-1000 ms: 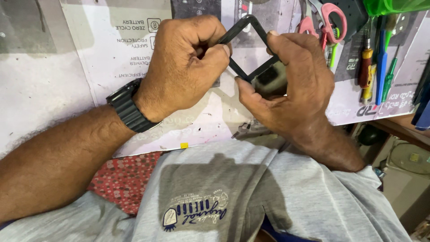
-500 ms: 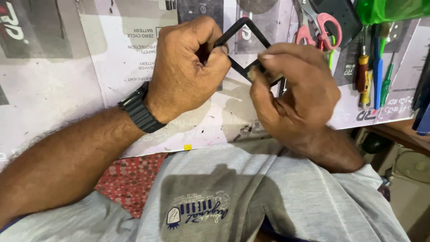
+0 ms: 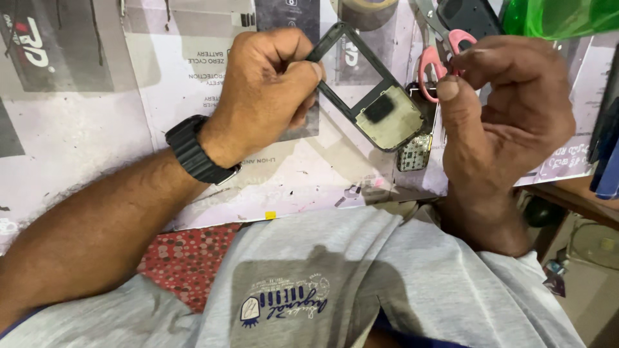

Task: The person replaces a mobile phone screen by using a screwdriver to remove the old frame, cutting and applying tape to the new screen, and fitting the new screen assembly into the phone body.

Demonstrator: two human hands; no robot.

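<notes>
The left hand (image 3: 274, 84) was curled tight, thumb and fingers pinching one side bar of a black phone frame (image 3: 361, 84) and holding it up over the work table (image 3: 84, 148). The frame hung tilted, its open window at the top and a tan keypad panel (image 3: 390, 119) with a dark patch at its lower end. A black wristwatch (image 3: 196, 151) sat on that wrist.

The right hand (image 3: 509, 109) was off the frame, just beside it, fingers loosely bent with thumb and forefinger tips close together; whether they pinched anything small, I could not tell.

Under the frame's lower corner, a small circuit board (image 3: 414, 153) with rows of contacts lay on the table, which was covered with printed paper sheets (image 3: 193, 71). Pink-handled scissors (image 3: 438, 58) lay behind, partly hidden by the right hand. A roll of tape (image 3: 367, 9) sat at the top edge, and a green plastic thing (image 3: 561, 16) at the top right corner. Down below, a grey shirt (image 3: 361, 283) filled the view, with a red dotted cloth (image 3: 187, 261) beside it.
</notes>
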